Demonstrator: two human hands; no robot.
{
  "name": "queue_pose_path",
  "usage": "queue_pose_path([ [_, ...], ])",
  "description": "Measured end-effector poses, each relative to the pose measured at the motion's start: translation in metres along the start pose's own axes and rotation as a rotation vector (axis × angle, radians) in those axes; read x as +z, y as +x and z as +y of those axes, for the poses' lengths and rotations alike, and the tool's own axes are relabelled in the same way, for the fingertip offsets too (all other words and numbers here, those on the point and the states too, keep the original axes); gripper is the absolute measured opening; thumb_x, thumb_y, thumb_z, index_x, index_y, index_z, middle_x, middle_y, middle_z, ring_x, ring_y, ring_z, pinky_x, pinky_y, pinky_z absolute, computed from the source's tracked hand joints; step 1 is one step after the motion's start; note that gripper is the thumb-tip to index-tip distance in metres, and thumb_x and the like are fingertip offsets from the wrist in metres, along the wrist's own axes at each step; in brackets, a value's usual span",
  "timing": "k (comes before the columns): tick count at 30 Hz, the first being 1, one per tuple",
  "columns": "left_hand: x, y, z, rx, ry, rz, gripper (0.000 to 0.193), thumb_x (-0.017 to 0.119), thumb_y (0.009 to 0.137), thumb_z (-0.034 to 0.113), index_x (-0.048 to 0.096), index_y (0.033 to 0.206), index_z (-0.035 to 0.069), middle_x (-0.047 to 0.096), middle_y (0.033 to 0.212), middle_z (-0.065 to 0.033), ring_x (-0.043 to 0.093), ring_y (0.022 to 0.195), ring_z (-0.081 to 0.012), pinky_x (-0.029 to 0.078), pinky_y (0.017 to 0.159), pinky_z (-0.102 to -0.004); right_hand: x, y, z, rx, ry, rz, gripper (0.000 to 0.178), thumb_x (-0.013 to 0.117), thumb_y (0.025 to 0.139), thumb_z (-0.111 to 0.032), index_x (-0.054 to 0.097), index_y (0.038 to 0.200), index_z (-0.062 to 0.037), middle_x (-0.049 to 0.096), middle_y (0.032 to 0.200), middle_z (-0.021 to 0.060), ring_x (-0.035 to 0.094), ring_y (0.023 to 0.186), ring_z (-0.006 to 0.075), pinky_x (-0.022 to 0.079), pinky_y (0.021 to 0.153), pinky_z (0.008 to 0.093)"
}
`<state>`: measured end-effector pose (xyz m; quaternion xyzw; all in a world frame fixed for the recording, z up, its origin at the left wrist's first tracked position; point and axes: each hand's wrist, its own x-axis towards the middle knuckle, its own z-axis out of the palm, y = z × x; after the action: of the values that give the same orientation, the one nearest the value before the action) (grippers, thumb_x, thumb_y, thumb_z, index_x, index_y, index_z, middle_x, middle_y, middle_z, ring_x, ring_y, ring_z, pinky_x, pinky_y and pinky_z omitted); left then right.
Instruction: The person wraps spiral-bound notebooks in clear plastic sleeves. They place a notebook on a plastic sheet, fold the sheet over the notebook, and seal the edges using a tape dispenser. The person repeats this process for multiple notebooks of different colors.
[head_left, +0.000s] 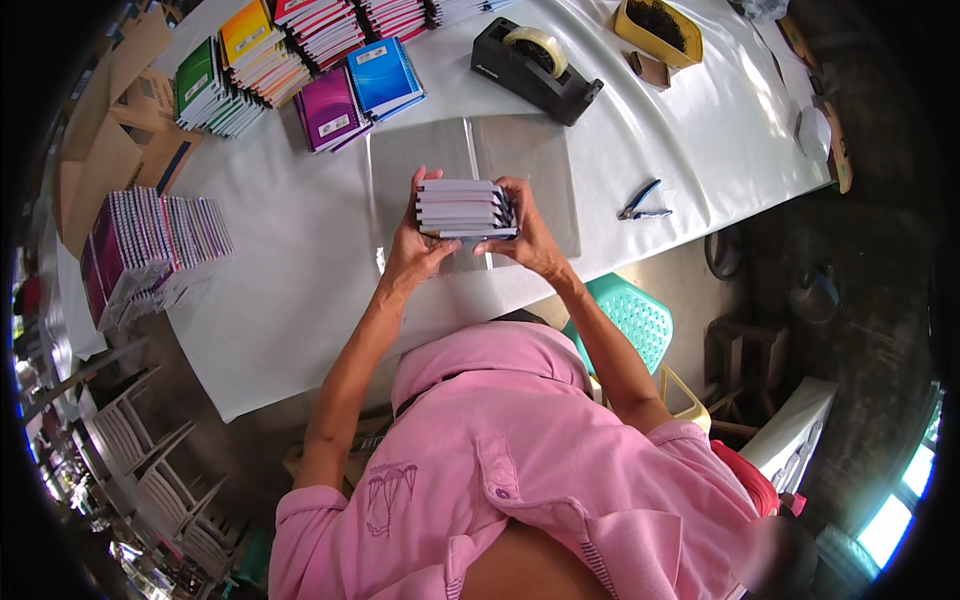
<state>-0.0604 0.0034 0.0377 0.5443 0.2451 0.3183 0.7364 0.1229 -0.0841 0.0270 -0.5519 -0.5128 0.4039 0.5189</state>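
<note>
Between my two hands is a small stack of spiral notebooks (458,207), held with the white page edges facing me. My left hand (412,240) is closed round its left side, thumb at the lower edge. Round the right side wraps my right hand (530,230), its thumb also low at the front. The covers are mostly hidden. Under the hands a clear plastic sheet (540,160) lies on the white-covered table (270,330). Just beyond lie a purple notebook (331,108) and a blue notebook (385,78), each topping a short pile.
At the back left stand piles of green (200,85), yellow (250,40) and red notebooks (318,28). Cardboard boxes (130,130) and a wrapped notebook row (150,245) line the left edge. A tape dispenser (535,70), blue-handled pliers (645,203) and a yellow tub (660,30) lie rightward.
</note>
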Motion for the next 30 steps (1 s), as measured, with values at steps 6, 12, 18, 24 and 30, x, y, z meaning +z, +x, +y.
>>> queue_pose_path([
  [6,0.001,0.009,-0.052,0.111,0.278,-0.058,0.123,0.083,0.063,0.005,-0.001,0.153,0.012,0.017,0.156,-0.0157,0.02,0.143,-0.0264,0.021,0.115,-0.0383,0.002,-0.006,0.034,-0.08,0.035,0.033,0.094,0.09,0.054,-0.031,0.042,0.13,-0.0047,0.049,0.128,0.0142,0.047,0.12,0.0302,0.035,0.104,0.04],
  [12,-0.013,0.023,-0.029,0.054,0.036,-0.148,0.106,0.069,0.071,-0.009,0.008,0.154,0.015,0.023,0.155,-0.0108,0.03,0.139,-0.021,0.035,0.107,-0.0349,-0.019,0.005,0.027,-0.012,-0.045,-0.007,0.095,0.09,0.06,-0.018,0.033,0.134,-0.0045,0.047,0.127,0.0125,0.048,0.118,0.0242,0.04,0.101,0.0378],
  [18,0.0,0.016,-0.023,-0.102,0.115,0.009,0.086,0.061,0.079,-0.016,0.024,0.151,0.014,0.042,0.145,-0.0063,0.051,0.119,-0.0142,0.054,0.088,-0.0263,-0.014,0.01,0.028,0.012,-0.029,0.013,0.09,0.089,0.063,-0.012,0.031,0.132,-0.0042,0.05,0.123,0.0126,0.05,0.115,0.0244,0.041,0.099,0.0369],
  [24,0.004,0.009,-0.013,-0.109,0.296,0.045,0.08,0.065,0.08,-0.01,0.03,0.148,0.01,0.049,0.14,-0.0114,0.055,0.117,-0.0189,0.054,0.09,-0.0317,-0.017,0.009,0.015,0.038,-0.119,0.0,0.087,0.089,0.063,-0.014,0.034,0.13,-0.0045,0.053,0.119,0.0135,0.053,0.112,0.0267,0.042,0.097,0.0382],
  [30,0.02,0.008,-0.037,0.131,0.662,0.202,0.075,0.055,0.084,-0.011,0.022,0.15,0.005,0.051,0.137,-0.0178,0.055,0.121,-0.0296,0.046,0.1,-0.0344,-0.014,0.014,0.024,-0.034,-0.172,-0.001,0.088,0.089,0.063,-0.013,0.034,0.133,-0.0059,0.054,0.12,0.0137,0.054,0.113,0.0269,0.042,0.097,0.0394],
])
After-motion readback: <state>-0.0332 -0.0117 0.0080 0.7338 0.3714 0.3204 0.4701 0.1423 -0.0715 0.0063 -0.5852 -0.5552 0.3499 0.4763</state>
